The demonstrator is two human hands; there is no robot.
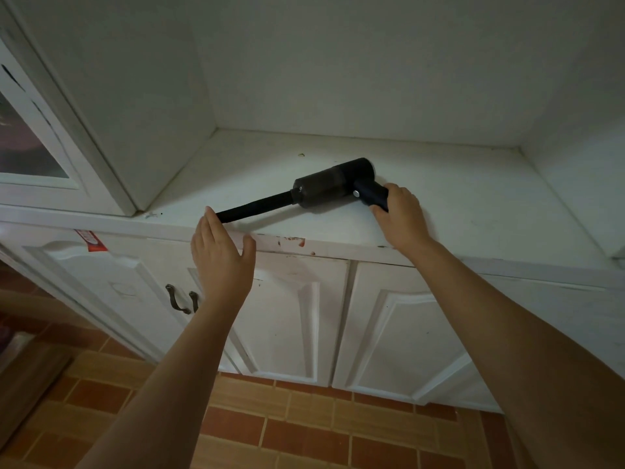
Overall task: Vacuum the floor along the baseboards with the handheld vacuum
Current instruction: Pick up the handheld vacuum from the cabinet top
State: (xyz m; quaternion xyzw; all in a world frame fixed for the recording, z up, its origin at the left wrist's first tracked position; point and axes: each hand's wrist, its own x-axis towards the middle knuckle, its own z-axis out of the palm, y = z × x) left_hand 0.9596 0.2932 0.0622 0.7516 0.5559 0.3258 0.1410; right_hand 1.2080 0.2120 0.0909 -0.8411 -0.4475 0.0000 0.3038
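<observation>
Spanning the view, a white cabinet unit carries a recessed counter (473, 198), walled at the back and on both sides. Below it lies a floor (304, 418) of brick-pattern tiles in red-brown and tan. Panelled lower doors (389, 333) stand closed under the counter's front edge. A glass-fronted upper door (33, 140) sits at the far left, above the counter's left end.

The handheld vacuum (333, 184) lies on the counter near the middle, not on the floor. Its dark barrel sits between the front and back edges. Its black nozzle (253, 206) runs left and forward, ending just short of the front edge.

The right hand (400, 214) is wrapped around the vacuum's handle, fingers curled over it, wrist crossing the front edge. The left hand (221, 255) is spread wide and holds nothing: fingers straight and together, thumb splayed, palm in front of the counter's front edge. Its fingertips reach the nozzle's end; contact cannot be confirmed.

Two dark curved door handles (176, 297) are mounted on the left lower doors. A red sticker (91, 240) hangs at the front edge toward the left. Small red marks (297, 240) show on the front edge near the middle.
</observation>
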